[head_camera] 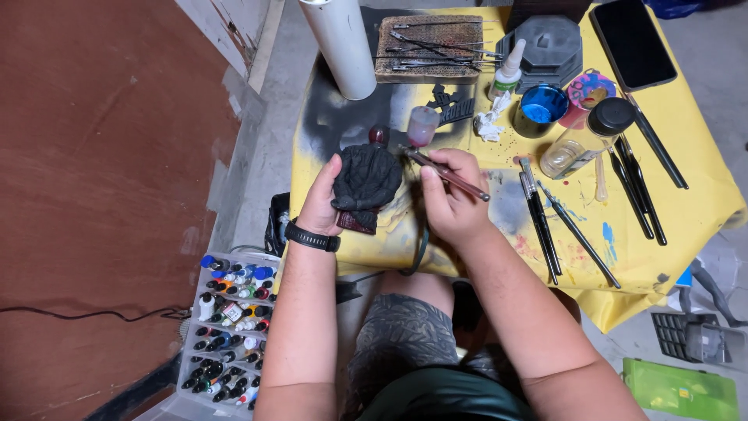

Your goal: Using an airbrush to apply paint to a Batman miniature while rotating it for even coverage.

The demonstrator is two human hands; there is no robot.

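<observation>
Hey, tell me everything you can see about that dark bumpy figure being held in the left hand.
The dark figure is a charcoal-black lump with a rough, folded texture, like a sculpted model. A dark red rounded knob sticks up at its top and a reddish base shows underneath. The left hand holds it from the side, above the yellow table cover. The airbrush in the right hand points at its upper right.

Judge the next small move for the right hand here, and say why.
Probably a slight advance of the airbrush tip toward the dark figure. The right hand aims it at the figure's upper right edge, while the left hand grips the figure above the yellow table.
</observation>
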